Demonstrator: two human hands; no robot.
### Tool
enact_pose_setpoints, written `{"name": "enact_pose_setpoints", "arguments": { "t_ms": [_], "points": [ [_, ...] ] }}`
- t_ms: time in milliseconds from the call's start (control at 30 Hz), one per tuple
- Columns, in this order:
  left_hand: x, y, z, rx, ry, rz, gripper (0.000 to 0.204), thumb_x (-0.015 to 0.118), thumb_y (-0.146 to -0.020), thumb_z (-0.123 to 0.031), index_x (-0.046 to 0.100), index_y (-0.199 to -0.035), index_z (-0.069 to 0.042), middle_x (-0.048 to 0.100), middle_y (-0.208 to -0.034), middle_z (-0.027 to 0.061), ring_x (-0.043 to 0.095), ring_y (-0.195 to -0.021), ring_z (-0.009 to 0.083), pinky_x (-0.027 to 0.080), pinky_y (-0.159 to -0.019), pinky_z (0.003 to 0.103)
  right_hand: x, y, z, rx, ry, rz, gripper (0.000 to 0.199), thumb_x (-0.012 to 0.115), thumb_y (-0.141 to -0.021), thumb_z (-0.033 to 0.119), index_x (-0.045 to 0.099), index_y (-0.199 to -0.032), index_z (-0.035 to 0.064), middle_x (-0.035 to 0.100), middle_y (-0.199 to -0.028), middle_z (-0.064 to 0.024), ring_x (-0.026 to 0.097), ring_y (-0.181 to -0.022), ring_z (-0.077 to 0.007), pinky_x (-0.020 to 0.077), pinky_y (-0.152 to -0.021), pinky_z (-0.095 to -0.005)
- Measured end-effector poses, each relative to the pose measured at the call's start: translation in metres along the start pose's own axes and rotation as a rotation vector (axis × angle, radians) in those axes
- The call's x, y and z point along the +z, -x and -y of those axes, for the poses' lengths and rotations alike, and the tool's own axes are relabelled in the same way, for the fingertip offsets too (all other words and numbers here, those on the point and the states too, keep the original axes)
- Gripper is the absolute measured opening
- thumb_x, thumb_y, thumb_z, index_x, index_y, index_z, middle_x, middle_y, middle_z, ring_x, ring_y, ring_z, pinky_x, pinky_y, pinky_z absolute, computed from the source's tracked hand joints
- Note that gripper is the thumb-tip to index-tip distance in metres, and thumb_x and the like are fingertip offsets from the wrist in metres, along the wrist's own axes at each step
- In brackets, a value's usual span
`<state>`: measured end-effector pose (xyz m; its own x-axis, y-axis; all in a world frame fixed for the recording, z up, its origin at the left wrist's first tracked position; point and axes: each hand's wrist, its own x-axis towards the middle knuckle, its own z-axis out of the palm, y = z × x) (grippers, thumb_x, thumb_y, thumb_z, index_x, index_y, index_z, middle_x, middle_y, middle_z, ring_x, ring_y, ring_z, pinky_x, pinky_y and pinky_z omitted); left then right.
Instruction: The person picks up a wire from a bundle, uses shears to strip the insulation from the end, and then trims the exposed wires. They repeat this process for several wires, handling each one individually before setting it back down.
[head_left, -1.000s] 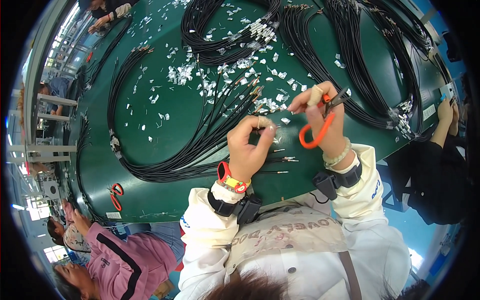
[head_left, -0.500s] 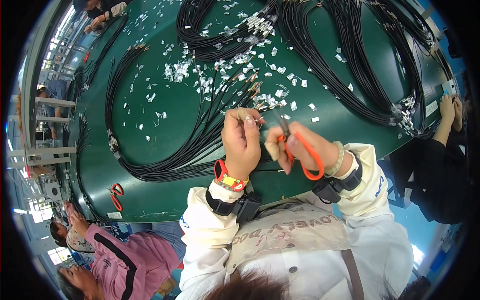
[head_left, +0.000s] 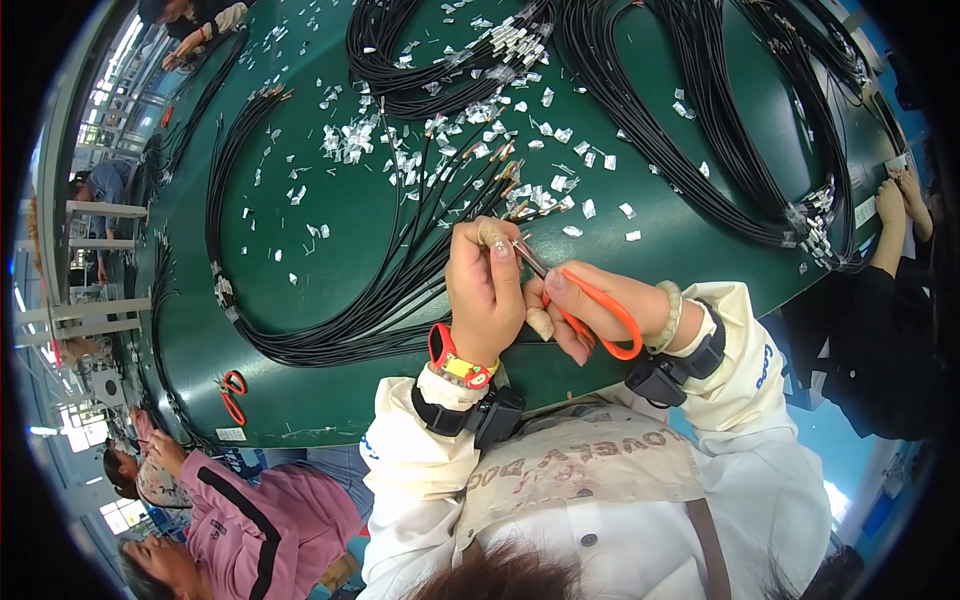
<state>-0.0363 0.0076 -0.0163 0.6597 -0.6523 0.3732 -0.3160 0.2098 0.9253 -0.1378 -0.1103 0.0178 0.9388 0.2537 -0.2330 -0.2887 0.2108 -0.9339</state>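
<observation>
My right hand (head_left: 590, 308) grips a pair of orange-handled scissors (head_left: 622, 322), their blades pointing up and left to the fingertips of my left hand (head_left: 485, 290). The left thumb and forefinger are pinched together on a cable end, mostly hidden by the fingers. Finger covers wrap some fingertips on both hands. A bundle of black cables (head_left: 300, 350) curves across the table from the left, its stripped, copper-coloured ends (head_left: 508, 172) fanning out just beyond my left hand.
White scraps (head_left: 350, 140) litter the green table (head_left: 330, 270). More black cable bundles (head_left: 700, 140) lie at the far side and right. Another pair of red-handled scissors (head_left: 234, 397) rests near the left front edge. Other people sit at the left and right.
The scissors have moved left, bringing their blades from beside my left hand to its pinched fingertips. My left hand has stayed almost in place.
</observation>
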Motion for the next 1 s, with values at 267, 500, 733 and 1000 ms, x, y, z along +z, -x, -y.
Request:
{"name": "enact_pose_setpoints", "arguments": {
  "t_ms": [267,500,733,1000],
  "points": [
    [0.006,-0.003,-0.002,0.001,0.040,-0.025,0.010,0.038,-0.089,-0.010,0.037,-0.086,-0.001,0.049,-0.084,0.0091,0.044,-0.066,0.0097,0.039,-0.061,0.022,-0.007,0.001,0.000,-0.027,-0.057,0.010,0.047,0.024,-0.092,0.038,0.047,-0.083,-0.0020,0.051,-0.050,-0.0046,0.048,-0.043,-0.0102,0.0397,-0.050,-0.0196],
    [0.006,-0.003,-0.003,-0.060,0.103,-0.040,0.009,0.039,-0.089,-0.010,0.038,-0.087,-0.001,0.049,-0.085,0.0085,0.044,-0.068,0.0092,0.039,-0.064,0.021,-0.010,-0.002,-0.003,-0.033,0.086,0.006,0.050,0.024,-0.091,0.040,0.048,-0.081,-0.0026,0.052,-0.049,-0.0048,0.049,-0.043,-0.0102,0.0396,-0.050,-0.0198],
    [0.005,-0.003,-0.006,-0.043,0.094,-0.048,0.009,0.039,-0.089,-0.010,0.038,-0.088,-0.001,0.050,-0.086,0.0088,0.045,-0.069,0.0089,0.040,-0.064,0.022,-0.009,0.000,-0.001,-0.067,0.076,0.004,0.051,0.025,-0.091,0.041,0.049,-0.079,-0.0020,0.051,-0.047,-0.0049,0.047,-0.042,-0.0096,0.0382,-0.049,-0.0200],
    [0.005,-0.003,-0.008,-0.050,0.110,-0.064,0.010,0.040,-0.089,-0.011,0.039,-0.088,-0.001,0.051,-0.086,0.0087,0.047,-0.069,0.0091,0.041,-0.064,0.022,-0.008,0.000,0.000,-0.026,0.160,-0.010,0.051,0.025,-0.091,0.042,0.049,-0.077,0.0002,0.050,-0.045,-0.0044,0.046,-0.041,-0.0092,0.0368,-0.047,-0.0199]
  ]
}}
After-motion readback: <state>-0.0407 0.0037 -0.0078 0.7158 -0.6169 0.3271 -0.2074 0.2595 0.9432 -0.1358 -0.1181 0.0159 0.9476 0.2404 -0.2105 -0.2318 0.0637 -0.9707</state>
